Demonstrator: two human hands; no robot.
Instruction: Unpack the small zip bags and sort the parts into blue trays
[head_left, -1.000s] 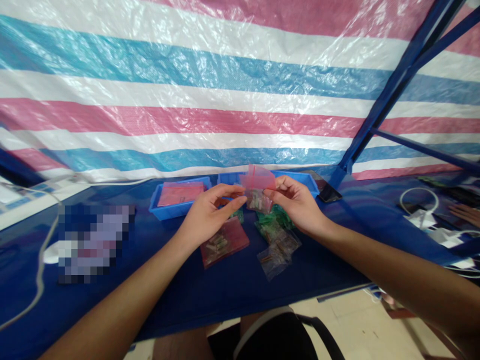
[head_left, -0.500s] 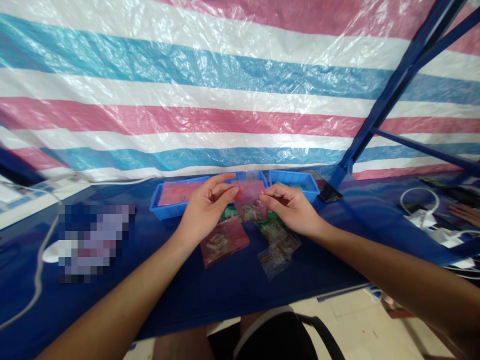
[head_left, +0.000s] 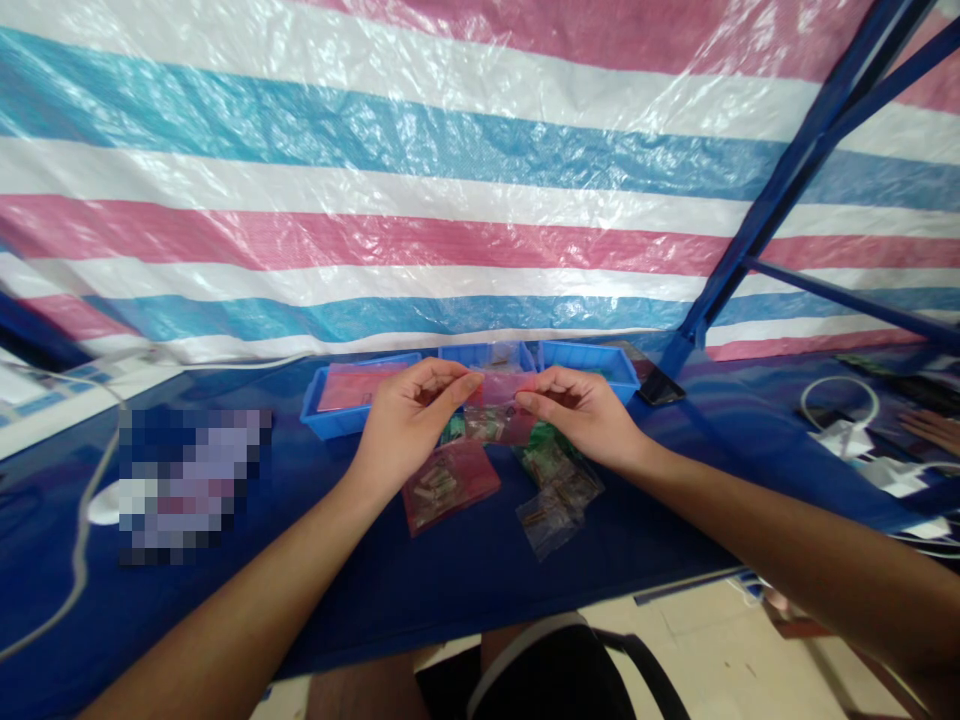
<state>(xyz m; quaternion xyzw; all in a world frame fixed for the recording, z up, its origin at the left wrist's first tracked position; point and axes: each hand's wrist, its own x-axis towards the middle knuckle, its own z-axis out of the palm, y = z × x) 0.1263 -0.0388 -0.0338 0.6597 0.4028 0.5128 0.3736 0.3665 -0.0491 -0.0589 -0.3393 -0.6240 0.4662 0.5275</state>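
Between my hands hangs a small pink translucent plastic bag [head_left: 499,424] with small parts low inside it. My left hand [head_left: 416,405] pinches its upper left corner between thumb and forefinger. At the upper right corner, my right hand [head_left: 577,410] pinches it the same way. Below my left hand, another pink bag [head_left: 452,485] with small pale parts lies flat on the blue table. Clear bags [head_left: 555,510] holding thin brownish parts lie below my right hand, partly over a green bag or board [head_left: 546,452] that I cannot make out fully.
Blue bins stand behind my hands: a left bin [head_left: 322,420] with pink bags, a middle bin [head_left: 457,352] and a right bin [head_left: 622,365]. A dark phone [head_left: 661,385] lies right of them. White cables [head_left: 79,520] run along the left; another person's hand [head_left: 930,428] shows far right.
The left hand's raised fingers have curled in, and both hands now pinch the bag's top edge. The bag looks stretched wider and tilted flatter than before.
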